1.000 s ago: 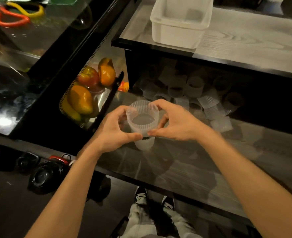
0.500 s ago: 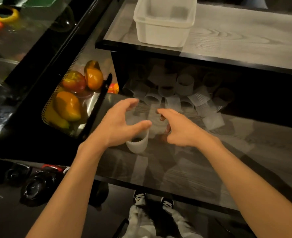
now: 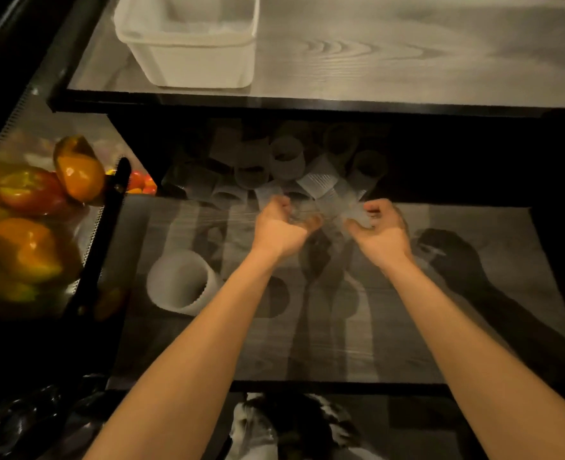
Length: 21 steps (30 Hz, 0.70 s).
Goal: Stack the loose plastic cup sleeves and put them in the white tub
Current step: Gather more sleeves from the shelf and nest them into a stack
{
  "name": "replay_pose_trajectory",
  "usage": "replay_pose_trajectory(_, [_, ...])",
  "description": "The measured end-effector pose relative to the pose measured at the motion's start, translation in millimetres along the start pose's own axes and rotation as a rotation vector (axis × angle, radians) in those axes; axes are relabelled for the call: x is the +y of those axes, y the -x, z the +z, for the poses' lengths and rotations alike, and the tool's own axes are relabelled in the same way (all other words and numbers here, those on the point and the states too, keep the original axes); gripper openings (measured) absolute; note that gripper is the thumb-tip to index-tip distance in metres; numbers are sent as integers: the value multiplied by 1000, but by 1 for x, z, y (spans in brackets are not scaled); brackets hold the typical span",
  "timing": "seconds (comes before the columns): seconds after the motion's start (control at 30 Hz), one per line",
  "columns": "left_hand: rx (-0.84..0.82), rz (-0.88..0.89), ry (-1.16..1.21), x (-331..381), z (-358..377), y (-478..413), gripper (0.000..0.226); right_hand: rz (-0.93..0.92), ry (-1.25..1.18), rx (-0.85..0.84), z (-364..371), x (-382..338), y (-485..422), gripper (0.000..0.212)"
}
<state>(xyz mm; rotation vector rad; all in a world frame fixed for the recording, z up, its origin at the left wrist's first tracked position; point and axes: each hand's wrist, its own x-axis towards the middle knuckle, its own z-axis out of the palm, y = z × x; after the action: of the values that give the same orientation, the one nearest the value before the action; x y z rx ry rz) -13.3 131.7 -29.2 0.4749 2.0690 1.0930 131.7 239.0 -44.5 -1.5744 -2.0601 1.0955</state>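
Observation:
A stack of translucent ribbed cup sleeves point(image 3: 181, 283) stands on the lower shelf at the left, free of both hands. Several loose sleeves point(image 3: 286, 159) lie in a pile at the back of that shelf, under the upper counter. My left hand point(image 3: 281, 227) has its fingers curled round a clear sleeve at the front of the pile. My right hand point(image 3: 382, 229) grips another sleeve point(image 3: 357, 212) beside it. The white tub point(image 3: 191, 64) sits on the upper counter at the back left.
A mesh basket point(image 3: 93, 227) with orange and red peppers point(image 3: 25, 247) stands left of the shelf. The wood-grain upper counter point(image 3: 407, 61) stretches right of the tub. The black front edge of the lower shelf point(image 3: 307, 386) runs below my forearms.
The sleeve stack that both hands held was set down on the shelf at the left. Both hands then moved forward to the loose pile and closed on sleeves there.

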Motion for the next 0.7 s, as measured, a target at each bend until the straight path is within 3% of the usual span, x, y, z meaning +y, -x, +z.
replay_pose_trajectory(0.17, [57, -100, 78, 3, 27, -22, 68, 93, 148, -23, -4, 17, -21, 60])
replay_pose_trajectory(0.27, [35, -262, 326, 10, 36, -34, 63, 120, 187, -101, -2, 23, -31, 73])
replay_pose_trajectory(0.4, [-97, -457, 572, 22, 48, -45, 97, 182, 128, -171, 0, 25, -41, 87])
replay_pose_trajectory(0.53, [-83, -509, 632, 30, 64, -54, 114, 183, 103, -202, 3, 27, -47, 83])
replay_pose_trajectory(0.7, [-57, -544, 694, 34, 74, -65, 98, 145, 105, -231, -2, 33, -53, 80])
